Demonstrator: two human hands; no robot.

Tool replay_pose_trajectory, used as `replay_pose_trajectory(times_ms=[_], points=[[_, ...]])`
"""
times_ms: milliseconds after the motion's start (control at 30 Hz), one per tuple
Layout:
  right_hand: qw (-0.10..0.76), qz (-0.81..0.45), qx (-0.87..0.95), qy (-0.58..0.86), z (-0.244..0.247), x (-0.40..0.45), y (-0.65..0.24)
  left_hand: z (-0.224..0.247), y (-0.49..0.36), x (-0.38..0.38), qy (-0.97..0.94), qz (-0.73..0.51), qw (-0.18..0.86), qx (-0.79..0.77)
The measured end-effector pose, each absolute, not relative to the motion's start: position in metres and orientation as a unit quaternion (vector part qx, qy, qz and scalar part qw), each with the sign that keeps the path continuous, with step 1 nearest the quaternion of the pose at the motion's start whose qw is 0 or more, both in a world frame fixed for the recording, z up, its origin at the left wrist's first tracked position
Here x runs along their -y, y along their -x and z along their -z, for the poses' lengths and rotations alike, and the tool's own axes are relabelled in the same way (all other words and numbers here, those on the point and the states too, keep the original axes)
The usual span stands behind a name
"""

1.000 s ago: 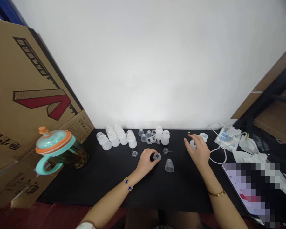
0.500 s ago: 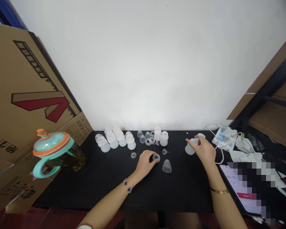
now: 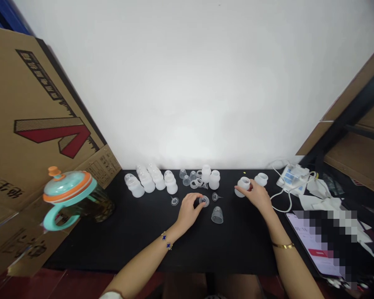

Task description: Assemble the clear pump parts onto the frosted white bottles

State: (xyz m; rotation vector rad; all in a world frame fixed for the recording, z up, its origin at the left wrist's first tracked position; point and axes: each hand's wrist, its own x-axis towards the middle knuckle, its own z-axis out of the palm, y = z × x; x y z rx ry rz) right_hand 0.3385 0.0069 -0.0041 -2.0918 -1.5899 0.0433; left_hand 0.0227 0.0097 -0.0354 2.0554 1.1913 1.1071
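My left hand [image 3: 188, 211] pinches a clear, round baby bottle collar [image 3: 205, 201] just above the black table. My right hand [image 3: 258, 198] is closed round the side of a white, open-topped baby bottle [image 3: 243, 189], which stands upright. Behind that hand is another open white bottle [image 3: 262, 179]. A clear dome cap [image 3: 217, 215] rests on the table between my hands, with a small nipple-like piece [image 3: 216, 197] lying behind it. A similar clear piece [image 3: 175, 201] lies left of my left hand.
Several capped bottles [image 3: 147, 182] stand at the left back. Caps, rings and two open bottles [image 3: 214, 180] cluster at the centre back. A large jug [image 3: 68, 199] stands far left beside a cardboard box [image 3: 34, 166]. A phone [image 3: 308, 241], cables and papers lie right.
My right hand has shifted left and lower, and its fingers now wrap the bottle, which has moved slightly left. My left hand still pinches the collar in nearly the same place.
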Motion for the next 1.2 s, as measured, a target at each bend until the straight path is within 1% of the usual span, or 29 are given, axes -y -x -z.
replay_pose_trajectory(times_ms=[233, 433, 867, 933, 1067, 1200], points=[[0.226, -0.086, 0.617, 0.749, 0.017, -0.011, -0.336, 0.024, -0.024, -0.005, -0.743, -0.453, 0.264, -0.415], [0.231, -0.097, 0.626, 0.739, 0.022, -0.014, -0.337, 0.018, -0.023, -0.003, -0.733, -0.483, 0.266, -0.398], [0.336, -0.021, 0.632, 0.698, 0.008, -0.006, -0.308, 0.017, -0.02, -0.008, -0.688, -0.515, 0.311, -0.406], [0.358, -0.032, 0.638, 0.681, 0.008, -0.004, -0.302, 0.016, -0.019, -0.009, -0.675, -0.525, 0.322, -0.406], [0.394, -0.103, 0.651, 0.641, 0.009, 0.0, -0.292, 0.013, -0.017, -0.011, -0.649, -0.536, 0.347, -0.413], [0.415, -0.073, 0.685, 0.595, 0.008, 0.004, -0.281, 0.015, -0.015, -0.016, -0.625, -0.536, 0.393, -0.41]])
